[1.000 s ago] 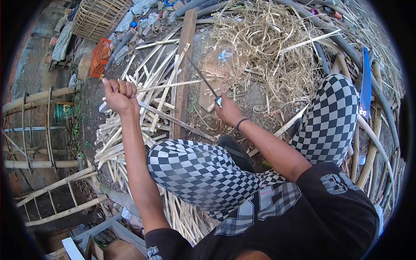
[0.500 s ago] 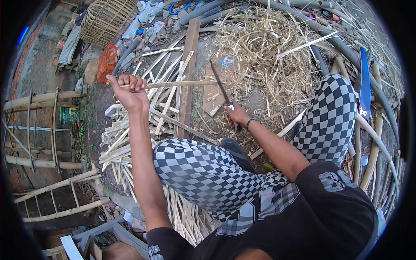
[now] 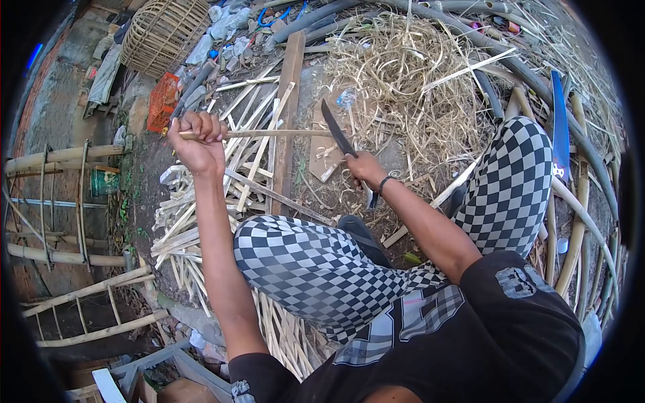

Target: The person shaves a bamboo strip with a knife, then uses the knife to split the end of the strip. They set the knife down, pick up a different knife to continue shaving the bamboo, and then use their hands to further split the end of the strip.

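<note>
My left hand (image 3: 200,142) is closed around one end of a thin bamboo strip (image 3: 279,133), which runs level to the right across a wooden plank (image 3: 287,107). In my right hand (image 3: 365,168) is the handle of a long dark knife (image 3: 337,127), its blade angled up and to the left. The strip's far end meets the blade about halfway along. Beneath that end lies a flat brown board (image 3: 322,161) on the ground. Under my left forearm, many pale split bamboo strips (image 3: 181,232) are piled.
A heap of curly shavings (image 3: 410,74) lies ahead. A blue handsaw (image 3: 560,127) rests at the right beside bamboo poles (image 3: 579,201). At the left are a woven bamboo basket (image 3: 164,33), an orange crate (image 3: 162,101) and a bamboo ladder-like frame (image 3: 101,329).
The knife has turned so that its blade's broad side shows more, and its handle end now shows below my right hand. My left hand has shifted slightly left with the strip.
</note>
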The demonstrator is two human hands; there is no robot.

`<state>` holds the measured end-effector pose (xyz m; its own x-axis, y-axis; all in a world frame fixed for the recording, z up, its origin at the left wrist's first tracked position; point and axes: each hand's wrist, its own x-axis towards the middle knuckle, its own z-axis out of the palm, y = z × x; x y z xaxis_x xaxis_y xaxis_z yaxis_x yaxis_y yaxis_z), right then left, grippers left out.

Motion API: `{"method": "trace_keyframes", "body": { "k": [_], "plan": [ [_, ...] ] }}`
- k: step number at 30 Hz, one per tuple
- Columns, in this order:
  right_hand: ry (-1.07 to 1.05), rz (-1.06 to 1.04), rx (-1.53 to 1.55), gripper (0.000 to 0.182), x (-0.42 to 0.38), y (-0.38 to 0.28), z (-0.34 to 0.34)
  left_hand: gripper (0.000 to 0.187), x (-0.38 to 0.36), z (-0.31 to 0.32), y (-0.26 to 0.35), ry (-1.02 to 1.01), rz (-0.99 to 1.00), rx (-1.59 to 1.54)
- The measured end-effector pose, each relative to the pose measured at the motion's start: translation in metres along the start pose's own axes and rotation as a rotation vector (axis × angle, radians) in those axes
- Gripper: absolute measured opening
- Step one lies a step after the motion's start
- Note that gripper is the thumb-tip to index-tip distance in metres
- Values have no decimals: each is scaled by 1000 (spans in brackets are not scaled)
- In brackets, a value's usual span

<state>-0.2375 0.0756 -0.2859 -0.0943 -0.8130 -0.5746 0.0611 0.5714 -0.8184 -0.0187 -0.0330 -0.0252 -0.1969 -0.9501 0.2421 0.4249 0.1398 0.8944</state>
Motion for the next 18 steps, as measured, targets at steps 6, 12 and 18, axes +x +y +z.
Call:
{"method": "trace_keyframes", "body": {
  "k": [6,12,18],
  "plan": [
    [104,-531,-346,31,-66,-88,25,45,-2,10,-4,-17,-10,34],
    [67,-652,-434,27,-85,-109,59,47,-1,7,-5,70,-19,38],
    [242,-333,-540,25,11,-11,51,47,-3,-14,-6,415,14,95]
  ]
}}
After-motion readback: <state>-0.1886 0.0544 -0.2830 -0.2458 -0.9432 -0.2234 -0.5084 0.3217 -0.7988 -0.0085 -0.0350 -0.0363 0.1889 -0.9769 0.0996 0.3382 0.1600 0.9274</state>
